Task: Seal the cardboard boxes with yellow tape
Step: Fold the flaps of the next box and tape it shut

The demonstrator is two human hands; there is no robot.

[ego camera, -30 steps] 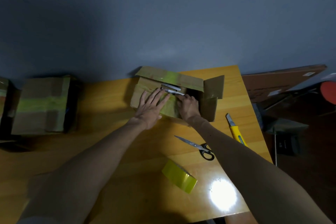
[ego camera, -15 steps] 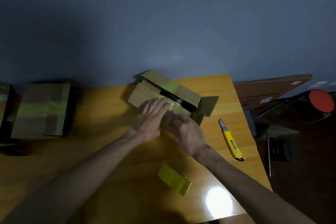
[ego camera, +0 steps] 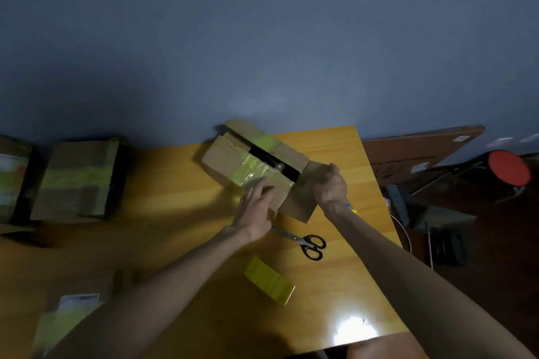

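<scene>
On a wooden table set against a blue-grey wall, a cardboard box lay at an angle, its top flaps not fully closed and a dark gap showing between them. A band of yellow tape ran across the top of the box and over its near flap. The person's left hand lay flat on the near side of the box, fingers straight and pressing close to the tape. The right hand was curled round the upper edge of the end flap, which stood open on the right of the box. Just in front of the box lay black-handled scissors, their blades partly hidden under the left wrist, and nearer the camera than those lay a roll of yellow tape. Well to the left of the box stood two other boxes, already banded in yellow. A red stool stood on the floor far to the right of the box.
</scene>
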